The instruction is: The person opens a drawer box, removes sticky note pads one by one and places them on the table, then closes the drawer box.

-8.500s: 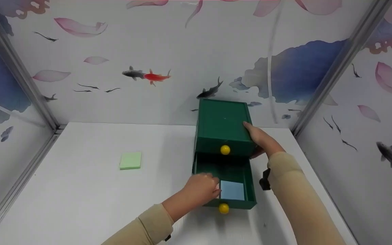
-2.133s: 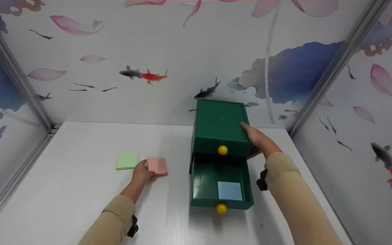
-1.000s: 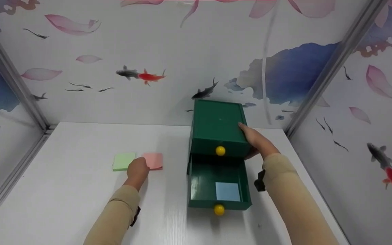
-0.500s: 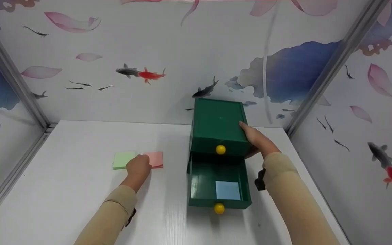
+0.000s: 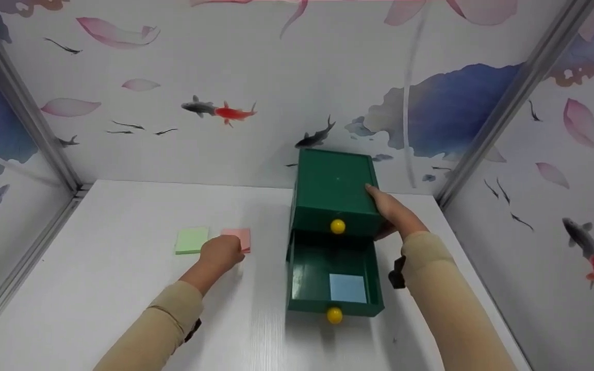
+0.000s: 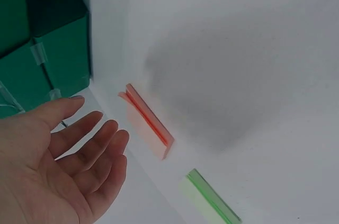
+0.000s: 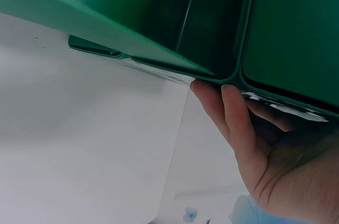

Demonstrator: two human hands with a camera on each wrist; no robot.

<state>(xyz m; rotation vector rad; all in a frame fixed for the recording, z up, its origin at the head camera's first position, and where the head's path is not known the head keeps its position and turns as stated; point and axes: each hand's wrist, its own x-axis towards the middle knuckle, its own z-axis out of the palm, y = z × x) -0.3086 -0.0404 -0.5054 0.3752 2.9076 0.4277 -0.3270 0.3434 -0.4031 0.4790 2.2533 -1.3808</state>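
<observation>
My left hand [image 5: 220, 252] hovers just in front of a pink sticky-note pad [image 5: 243, 238] and partly hides it in the head view. In the left wrist view its fingers are loosely bent and hold nothing; the pink pad lies beyond the fingertips. Left of it is a green sticky-note pad [image 5: 191, 241]. My right hand [image 5: 394, 212] steadies the right side of a green two-drawer box [image 5: 335, 180]; its fingers [image 7: 238, 113] press against the side wall. The lower drawer [image 5: 310, 281] is pulled out, with a blue sticky-note pad [image 5: 347, 287] at its front right.
Both drawers have a round yellow knob, the upper one [image 5: 337, 226] on a closed front. The box stands near the back wall of a white table [image 5: 121, 288]. Printed panels with fish and petals rise behind and at the sides, joined by metal posts [image 5: 29, 103].
The left hand has brought the pink pad from the lower drawer to beside the green pad, straightened it there and let go. It has since shifted slightly right. The right hand stays put.
</observation>
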